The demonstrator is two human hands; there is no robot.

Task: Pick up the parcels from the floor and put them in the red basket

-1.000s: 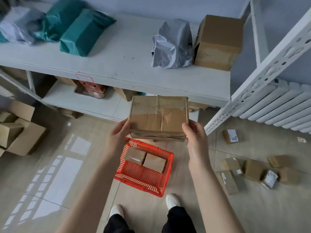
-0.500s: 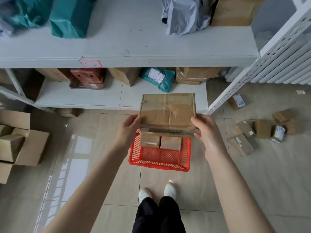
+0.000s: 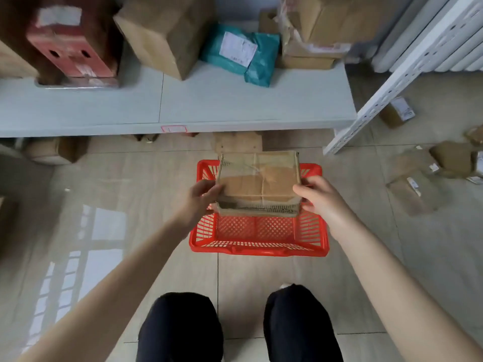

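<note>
A flat brown cardboard parcel [image 3: 258, 182] is held level over the far half of the red basket [image 3: 257, 248], which stands on the tiled floor in front of my knees. My left hand [image 3: 200, 198] grips the parcel's left edge and my right hand [image 3: 320, 195] grips its right edge. The parcel hides whatever lies in the far part of the basket; the near part shows bare red mesh. Several small brown parcels [image 3: 415, 188] lie scattered on the floor at the right.
A low white shelf [image 3: 235, 108] runs across just beyond the basket, carrying a red box [image 3: 69, 48], cardboard boxes [image 3: 167, 35] and a teal mailer [image 3: 240, 54]. A white perforated rack post [image 3: 386, 92] slants down at the right beside a radiator. A box [image 3: 56, 151] sits under the shelf at the left.
I have bent down: the camera dropped from the upper shelf to the lower one. Both hands carried the parcel down, close over the basket, which now looks much nearer.
</note>
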